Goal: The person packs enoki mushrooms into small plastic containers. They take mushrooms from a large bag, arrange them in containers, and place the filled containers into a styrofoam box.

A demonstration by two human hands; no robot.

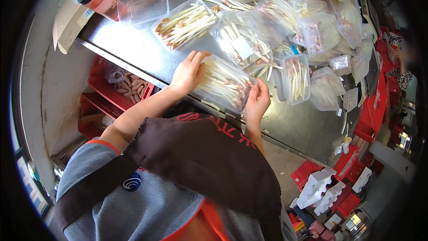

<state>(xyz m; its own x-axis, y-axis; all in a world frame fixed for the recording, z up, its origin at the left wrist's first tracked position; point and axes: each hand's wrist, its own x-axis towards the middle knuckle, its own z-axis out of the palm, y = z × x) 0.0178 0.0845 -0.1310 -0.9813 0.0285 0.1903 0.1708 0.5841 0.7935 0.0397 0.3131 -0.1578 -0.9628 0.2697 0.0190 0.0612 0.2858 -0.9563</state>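
Both my hands hold a clear plastic food box (222,83) of pale vegetable stems with pinkish-brown ends at the front edge of the metal table (130,36). My left hand (190,72) is bent over its left end. At the right end, the thumb and fingers of my right hand (257,97) pinch the corner. The box's top looks covered by clear plastic. Beyond it stands an uncovered box of stems (184,25). To the right of that, a clear bag (245,36) with a white label lies over more stems.
Filled boxes (321,33) are piled at the right; one box of stems (296,78) stands nearer. An empty clear tray or lid (145,5) and a red bottle (100,1) are at back left. Below the table, a red crate (107,90) holds brownish tubers. A person (398,53) is at far right.
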